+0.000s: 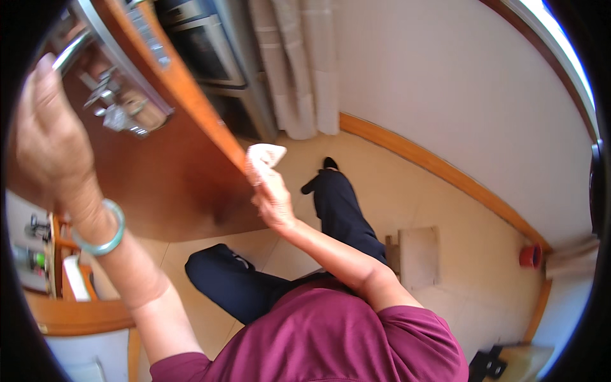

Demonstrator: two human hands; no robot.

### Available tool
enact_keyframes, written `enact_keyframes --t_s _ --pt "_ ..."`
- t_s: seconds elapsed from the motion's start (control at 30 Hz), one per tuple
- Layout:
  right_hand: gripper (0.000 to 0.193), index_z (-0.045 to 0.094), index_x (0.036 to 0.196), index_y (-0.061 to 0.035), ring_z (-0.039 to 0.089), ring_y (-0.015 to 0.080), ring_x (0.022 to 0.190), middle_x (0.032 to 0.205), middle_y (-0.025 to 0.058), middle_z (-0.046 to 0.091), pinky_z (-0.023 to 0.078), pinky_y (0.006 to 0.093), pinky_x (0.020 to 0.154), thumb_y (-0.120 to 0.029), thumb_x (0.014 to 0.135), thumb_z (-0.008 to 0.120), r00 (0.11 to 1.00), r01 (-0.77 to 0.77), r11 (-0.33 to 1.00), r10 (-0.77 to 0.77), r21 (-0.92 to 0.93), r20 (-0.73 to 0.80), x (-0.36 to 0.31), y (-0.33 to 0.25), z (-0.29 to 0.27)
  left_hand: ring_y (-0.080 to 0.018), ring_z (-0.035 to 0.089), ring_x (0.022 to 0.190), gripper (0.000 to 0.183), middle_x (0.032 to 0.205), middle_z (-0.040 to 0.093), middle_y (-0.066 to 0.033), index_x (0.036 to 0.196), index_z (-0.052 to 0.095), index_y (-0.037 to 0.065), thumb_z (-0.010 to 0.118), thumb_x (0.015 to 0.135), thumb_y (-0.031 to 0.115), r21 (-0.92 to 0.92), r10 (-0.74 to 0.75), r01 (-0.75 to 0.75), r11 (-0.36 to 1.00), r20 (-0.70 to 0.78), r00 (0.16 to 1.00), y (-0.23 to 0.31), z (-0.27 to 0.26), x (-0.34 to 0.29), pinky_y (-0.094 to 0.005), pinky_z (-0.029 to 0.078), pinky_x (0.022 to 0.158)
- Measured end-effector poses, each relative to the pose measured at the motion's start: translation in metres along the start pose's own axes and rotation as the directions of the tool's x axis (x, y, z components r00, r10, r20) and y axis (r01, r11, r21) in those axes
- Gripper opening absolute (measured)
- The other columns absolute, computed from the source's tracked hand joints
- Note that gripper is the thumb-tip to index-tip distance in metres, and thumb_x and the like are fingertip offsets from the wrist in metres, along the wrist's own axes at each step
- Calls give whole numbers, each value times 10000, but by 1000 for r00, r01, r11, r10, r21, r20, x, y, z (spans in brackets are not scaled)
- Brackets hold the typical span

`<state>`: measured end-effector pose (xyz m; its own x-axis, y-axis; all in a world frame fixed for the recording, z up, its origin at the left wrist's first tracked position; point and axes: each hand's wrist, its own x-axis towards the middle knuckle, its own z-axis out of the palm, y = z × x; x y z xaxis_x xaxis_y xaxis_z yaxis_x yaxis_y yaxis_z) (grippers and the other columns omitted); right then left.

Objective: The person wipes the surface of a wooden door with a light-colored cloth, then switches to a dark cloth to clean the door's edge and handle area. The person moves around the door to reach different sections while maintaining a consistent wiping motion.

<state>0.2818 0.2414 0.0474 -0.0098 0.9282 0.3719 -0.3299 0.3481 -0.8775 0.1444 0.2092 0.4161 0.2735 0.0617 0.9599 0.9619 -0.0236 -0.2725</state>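
Note:
A brown wooden door [159,191] stands ajar in front of me, its lighter orange edge facing right. My right hand [275,200] has its fingers closed round a white cloth [262,158], which is pressed to the door's edge. On the left, my left hand [54,137] is raised beside the metal door handle [73,48], fingers stretched out and slightly blurred. I cannot tell whether it touches the handle or the door face. A bunch of keys [118,114] hangs at the lock plate below the handle. A pale green bangle [105,229] circles my left wrist.
Beyond the door are a dark-fronted appliance [203,48] and a beige curtain [299,70]. A white wall with a wooden skirting board [439,169] runs along the right. A small stool [417,258] and a red pot [530,256] stand on the tiled floor. Shelves [57,254] are at lower left.

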Motion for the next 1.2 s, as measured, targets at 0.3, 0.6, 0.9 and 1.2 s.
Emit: enact_keyframes --t_s 0.3,0.6,0.9,1.2 --pt "237 532 1191 -63 549 98 908 1082 5 570 467 248 780 -128 971 470 922 -317 872 376 374 -95 9 -10 -51 -250 526 536 290 575 525 -37 723 530 89 526 943 278 -86 -50 40 995 -109 993 18 -2 12 -366 409 573" --pt "279 490 1222 -35 542 123 971 1103 38 553 456 274 845 -101 954 449 939 -323 865 344 385 16 31 -47 -65 -222 492 556 270 607 506 -17 718 510 98 544 929 264 -106 -17 5 994 -113 993 19 -7 9 -338 351 586" --pt "222 536 1154 -35 526 85 872 996 3 568 446 230 769 -82 954 452 926 -372 903 378 215 11 85 37 -66 -200 430 661 377 720 474 -69 792 507 16 449 913 368 -161 -172 152 975 -120 978 16 -38 -4 -317 365 634" --pt "192 538 1111 -48 576 133 767 923 34 600 497 267 644 -96 961 428 662 -749 635 701 189 265 120 155 -62 -158 372 683 570 714 415 -56 830 478 23 370 916 576 -119 -361 360 925 9 932 35 -16 1 -287 318 655"
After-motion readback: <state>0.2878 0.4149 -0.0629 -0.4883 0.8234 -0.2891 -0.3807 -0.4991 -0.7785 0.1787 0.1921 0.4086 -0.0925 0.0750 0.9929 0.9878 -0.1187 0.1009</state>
